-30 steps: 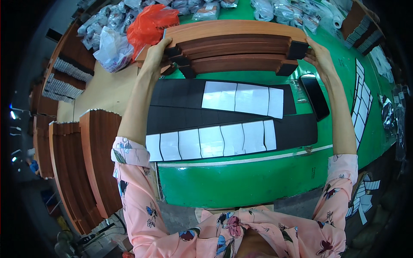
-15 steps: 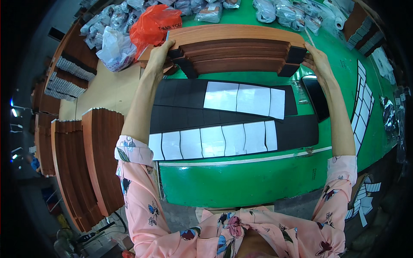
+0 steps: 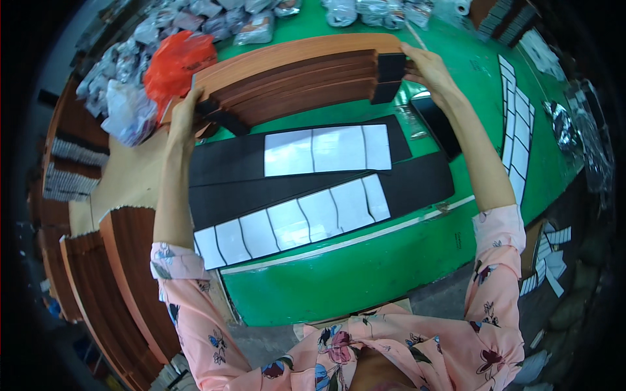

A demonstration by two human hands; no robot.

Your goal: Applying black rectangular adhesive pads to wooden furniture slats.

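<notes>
A stack of curved brown wood-grain boards (image 3: pixel 300 62) spans the far part of the green table, with black pads at its two ends. My left hand (image 3: pixel 188 107) grips the stack's left end, and my right hand (image 3: pixel 427 70) is closed on the right end. Thumbs show near the top; the fingers behind or below are partly hidden. Nearer to me lie flat black strips (image 3: pixel 424 182), overlapping at an angle. White rectangular pieces (image 3: pixel 326 150) rest on the farther strip, and a row of white pieces (image 3: pixel 287 225) crosses the nearer one.
An orange-red plastic bag (image 3: pixel 176 68) and a whitish bag (image 3: pixel 130 114) sit at far left. Several plastic-wrapped bundles (image 3: pixel 254 29) line the back. A dark phone-like slab (image 3: pixel 435 124) lies by my right forearm. More brown boards (image 3: pixel 130 274) are stacked at left; white label strips (image 3: pixel 515 124) lie at right.
The view has turned, so the table's contents appear shifted left and tilted, with the right side higher. Both hands still hold the board stack.
</notes>
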